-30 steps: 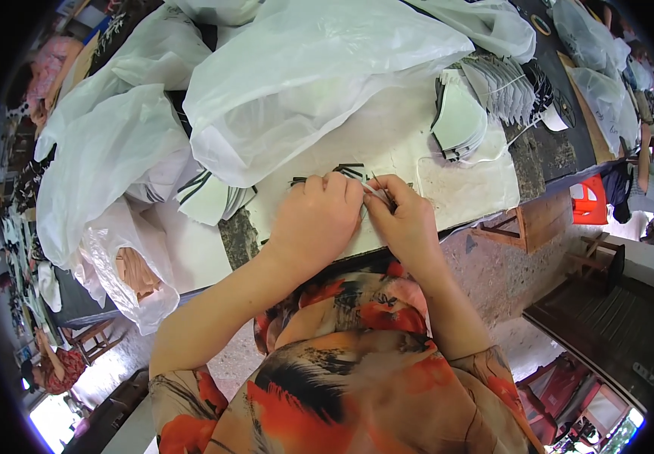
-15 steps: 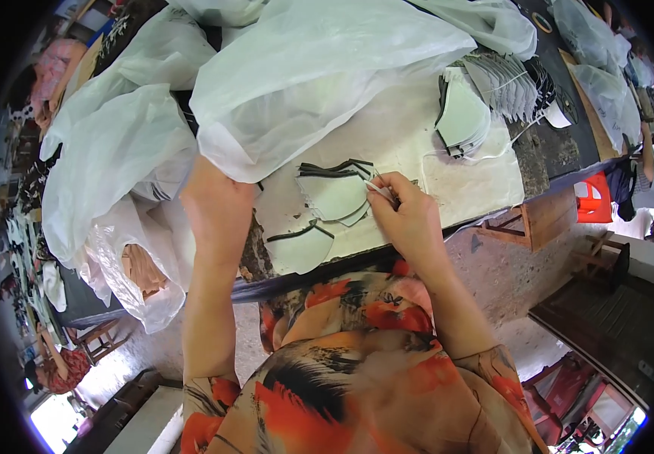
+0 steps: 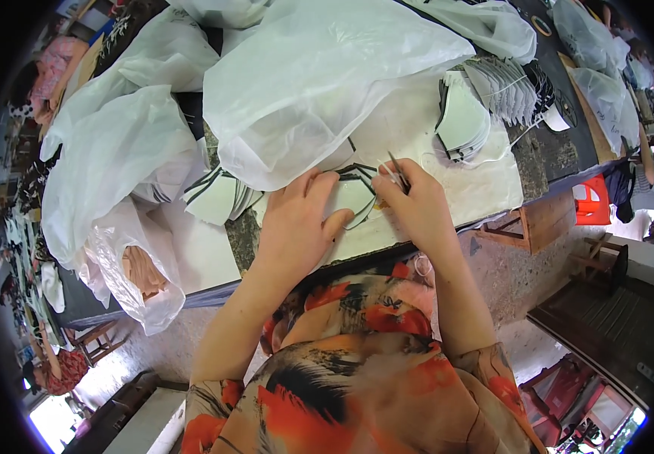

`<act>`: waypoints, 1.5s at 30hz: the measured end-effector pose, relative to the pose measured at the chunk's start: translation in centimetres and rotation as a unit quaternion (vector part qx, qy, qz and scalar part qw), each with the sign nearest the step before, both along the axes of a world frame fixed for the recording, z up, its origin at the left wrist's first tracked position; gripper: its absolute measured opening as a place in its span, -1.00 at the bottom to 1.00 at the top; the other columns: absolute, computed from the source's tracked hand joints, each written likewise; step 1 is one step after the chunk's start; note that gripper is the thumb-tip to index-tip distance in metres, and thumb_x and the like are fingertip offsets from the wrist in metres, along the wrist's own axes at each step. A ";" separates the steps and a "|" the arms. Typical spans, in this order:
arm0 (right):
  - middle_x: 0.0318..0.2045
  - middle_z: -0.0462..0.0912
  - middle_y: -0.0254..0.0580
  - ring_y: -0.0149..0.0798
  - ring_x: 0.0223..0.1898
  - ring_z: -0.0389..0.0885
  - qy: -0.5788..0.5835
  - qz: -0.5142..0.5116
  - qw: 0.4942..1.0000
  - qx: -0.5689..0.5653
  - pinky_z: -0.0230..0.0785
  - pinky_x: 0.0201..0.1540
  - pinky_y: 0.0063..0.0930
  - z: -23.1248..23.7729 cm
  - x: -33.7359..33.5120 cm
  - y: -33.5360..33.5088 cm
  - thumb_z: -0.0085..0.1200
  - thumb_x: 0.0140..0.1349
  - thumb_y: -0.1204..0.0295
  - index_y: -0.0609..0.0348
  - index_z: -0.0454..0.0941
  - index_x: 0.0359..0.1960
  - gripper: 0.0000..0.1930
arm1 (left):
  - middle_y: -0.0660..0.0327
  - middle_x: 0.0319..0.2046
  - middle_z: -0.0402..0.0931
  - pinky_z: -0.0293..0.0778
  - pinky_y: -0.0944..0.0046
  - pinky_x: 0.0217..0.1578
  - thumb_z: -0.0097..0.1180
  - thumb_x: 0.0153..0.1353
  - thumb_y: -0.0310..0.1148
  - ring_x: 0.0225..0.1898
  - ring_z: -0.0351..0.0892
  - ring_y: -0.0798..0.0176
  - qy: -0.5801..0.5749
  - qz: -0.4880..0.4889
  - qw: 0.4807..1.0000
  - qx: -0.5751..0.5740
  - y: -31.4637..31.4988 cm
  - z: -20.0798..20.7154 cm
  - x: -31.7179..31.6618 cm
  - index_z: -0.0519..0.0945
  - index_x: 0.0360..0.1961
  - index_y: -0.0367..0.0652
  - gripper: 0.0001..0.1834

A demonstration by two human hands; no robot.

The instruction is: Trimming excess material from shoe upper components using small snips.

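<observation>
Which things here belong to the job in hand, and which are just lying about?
Job in hand:
black-edged white pieces, touched by left hand
thin pointed tool, held in right hand
likely the similar left fan and right stack

Seemingly just about:
large plastic bag
red plastic seat

A big white plastic bag (image 3: 334, 83) bulges over the bench (image 3: 565, 151), its lower edge right at the left hand (image 3: 296, 219), blocking passage behind. Fanned pale pieces (image 3: 217, 200) and a smaller bag (image 3: 141, 306) crowd that hand's left. Between the wrists, a lane leads from the near edge to the dark-edged piece (image 3: 353, 198). Right of the right hand (image 3: 417, 204), whose thin pointed tool (image 3: 396, 168) juts backward, uncovered pale sheet (image 3: 482, 181) gives room up to a stack of pieces (image 3: 463, 117).
</observation>
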State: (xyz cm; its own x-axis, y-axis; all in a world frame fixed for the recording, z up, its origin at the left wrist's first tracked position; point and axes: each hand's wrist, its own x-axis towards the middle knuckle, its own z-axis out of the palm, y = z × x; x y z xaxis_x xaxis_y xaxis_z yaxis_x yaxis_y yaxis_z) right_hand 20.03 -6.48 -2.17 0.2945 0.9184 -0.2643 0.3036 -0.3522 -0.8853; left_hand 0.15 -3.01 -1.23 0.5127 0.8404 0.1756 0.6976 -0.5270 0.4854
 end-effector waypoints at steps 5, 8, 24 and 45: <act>-0.55 0.59 -0.17 -0.36 -0.48 0.52 0.052 0.040 0.997 -0.050 0.40 -0.31 -0.40 -0.6 0.4 1.7 0.20 0.26 0.31 0.32 0.60 -0.22 -0.73 | 0.06 0.05 0.53 0.43 -0.02 0.13 0.38 0.12 -0.18 0.09 0.52 -0.13 -0.017 0.006 0.998 -0.063 0.0 -0.7 0.1 0.65 0.04 -0.14 -0.52; -0.58 0.54 -0.33 -0.45 -0.51 0.44 0.135 0.037 0.989 -0.040 0.30 -0.38 -0.48 -0.8 1.6 1.6 0.21 0.24 0.36 0.29 0.58 -0.29 -0.79 | 0.07 0.02 0.54 0.43 -0.01 0.12 0.40 0.09 -0.22 0.06 0.52 -0.10 -0.032 0.002 0.999 -0.030 -0.2 -0.3 0.7 0.65 0.04 -0.12 -0.53; -0.64 0.33 -0.60 -0.68 -0.66 0.15 0.423 0.018 0.895 -0.140 -0.14 -0.67 -0.69 0.7 4.1 1.2 0.25 0.32 0.43 0.08 0.54 -0.29 -0.89 | 0.11 -0.12 0.49 0.44 0.10 -0.02 0.43 0.06 -0.39 -0.04 0.48 0.00 -0.153 -0.045 0.984 -0.074 0.8 -0.4 3.2 0.65 -0.06 -0.08 -0.62; -0.58 0.45 -0.45 -0.53 -0.50 0.32 0.195 -0.011 0.979 -0.063 0.20 -0.41 -0.50 -1.3 2.1 2.0 0.21 0.25 0.34 0.24 0.54 -0.38 -0.79 | 0.20 -0.22 0.76 0.60 0.09 -0.04 0.35 -0.05 -0.67 -0.05 0.67 -0.04 -0.262 -0.128 0.952 -0.097 1.3 -1.6 -3.3 0.55 -0.44 -0.20 -0.78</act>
